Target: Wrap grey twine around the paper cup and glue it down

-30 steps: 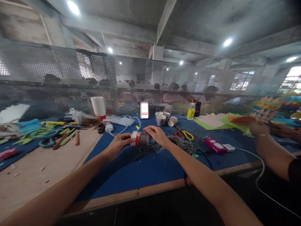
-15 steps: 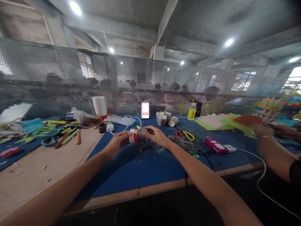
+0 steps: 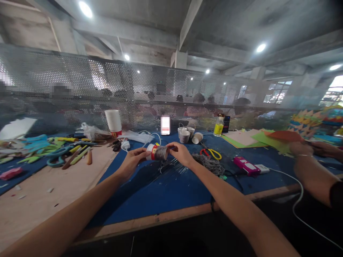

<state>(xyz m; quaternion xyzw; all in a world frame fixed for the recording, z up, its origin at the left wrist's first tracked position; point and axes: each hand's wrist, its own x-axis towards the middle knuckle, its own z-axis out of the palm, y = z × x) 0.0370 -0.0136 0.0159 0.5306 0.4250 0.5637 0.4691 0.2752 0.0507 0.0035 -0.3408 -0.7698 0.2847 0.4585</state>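
Note:
Held on its side above the blue mat is a white and red paper cup (image 3: 153, 152), with grey yarn (image 3: 161, 153) wound round its right part. My left hand (image 3: 134, 157) grips the cup's left end between thumb and fingers. At the right end, my right hand (image 3: 179, 152) pinches the edge of the cup; whether yarn is also between those fingertips is hidden. A loose strand dangles below the cup. A heap of grey yarn (image 3: 209, 165) lies on the mat just right of my right hand.
Red and yellow scissors (image 3: 211, 153) lie behind the yarn heap, near several yarn-wrapped cups (image 3: 184, 135). A stack of paper cups (image 3: 113, 121) stands back left. Tools and teal scissors (image 3: 57, 156) lie left. A pink box (image 3: 245, 166) sits right, near another person's hand (image 3: 301, 150).
My right fingers have shifted from over the wound yarn to the cup's right end, uncovering more grey winding. The cup has turned and tilted slightly. My left hand keeps its grip.

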